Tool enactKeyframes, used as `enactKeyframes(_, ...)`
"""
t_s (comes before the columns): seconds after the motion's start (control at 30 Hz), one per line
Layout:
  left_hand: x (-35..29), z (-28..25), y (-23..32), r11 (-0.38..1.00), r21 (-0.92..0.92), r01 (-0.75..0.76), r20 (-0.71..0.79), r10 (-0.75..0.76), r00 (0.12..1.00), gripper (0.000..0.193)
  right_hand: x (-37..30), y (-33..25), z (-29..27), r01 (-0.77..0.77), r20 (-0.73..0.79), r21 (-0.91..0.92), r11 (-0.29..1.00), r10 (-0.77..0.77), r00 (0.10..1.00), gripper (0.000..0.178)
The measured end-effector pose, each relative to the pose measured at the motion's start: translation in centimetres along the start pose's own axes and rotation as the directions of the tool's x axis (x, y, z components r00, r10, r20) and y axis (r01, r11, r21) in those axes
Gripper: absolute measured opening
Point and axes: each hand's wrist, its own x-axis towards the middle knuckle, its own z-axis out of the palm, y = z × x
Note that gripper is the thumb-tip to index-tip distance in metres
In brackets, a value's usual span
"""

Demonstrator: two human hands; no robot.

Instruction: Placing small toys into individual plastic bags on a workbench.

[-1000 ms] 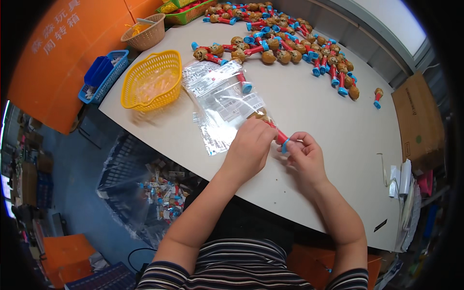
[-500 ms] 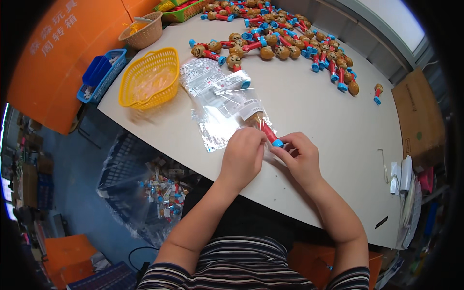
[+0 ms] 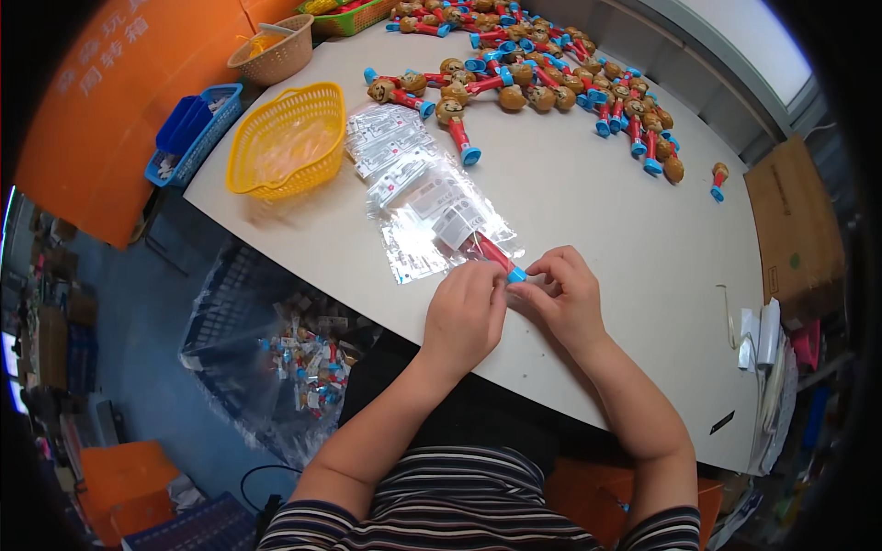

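Note:
A clear plastic bag [image 3: 462, 226] with a white label holds a toy [image 3: 493, 251] with a red stem and blue foot; its head end is hidden behind the label. My left hand [image 3: 466, 310] is closed, its fingers pinching the bag's near edge beside the toy's foot. On the other side, my right hand [image 3: 568, 296] has thumb and fingers closed at the bag's mouth, close by the blue foot. Under and beyond the bag, a fanned stack of flat printed bags [image 3: 388, 147] lies on the table. One loose toy [image 3: 459, 135] with a brown head lies beyond it.
A heap of similar toys [image 3: 514, 73] covers the table's far side. At the left stand a yellow basket [image 3: 241, 165], a tan basket [image 3: 299, 60] and a blue basket [image 3: 197, 151]. A lined crate [image 3: 216, 321] of bagged toys sits below the edge. A cardboard box [image 3: 795, 230] is at right.
The bagged toy has shifted slightly left and down with my hands, uncovering the loose toy beyond it. Both hands keep their pinch near the blue foot.

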Motion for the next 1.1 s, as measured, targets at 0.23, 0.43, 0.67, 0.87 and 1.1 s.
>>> enactKeyframes(0.23, 1.6, -0.3, 0.2, 0.967, 0.249, -0.050, -0.050, 0.065, 0.997, 0.029, 0.0, -0.1, 0.1, -0.012, 0.065, -0.027, 1.000, 0.013, 0.998, 0.032)
enactKeyframes(0.43, 1.8, 0.4, -0.7, 0.950, 0.301, -0.082, 0.019, 0.080, 0.997, 0.017, 0.2, 0.1, 0.4, 0.018, 0.077, -0.065, 0.998, -0.013, 0.997, 0.036)
enactKeyframes(0.67, 2.5, 0.7, 0.0, 0.970, 0.240, -0.025, -0.027, 0.032, 0.999, 0.010, 0.4, -0.9, 0.7, 0.195, -0.021, -0.233, 0.953, -0.205, 0.978, 0.033)
enactKeyframes(0.87, 3.7, 0.0, -0.7, 0.987, 0.148, 0.057, -0.098, -0.043, 0.994, 0.011, 0.0, -0.6, 0.3, 0.107, 0.008, -0.226, 0.968, -0.108, 0.994, 0.030)
enactKeyframes(1.1, 3.6, 0.3, -0.5, 0.965, 0.260, 0.009, 0.028, -0.017, 0.999, 0.011, 0.0, -0.3, 0.2, 0.181, -0.020, -0.313, 0.932, -0.197, 0.980, 0.028)
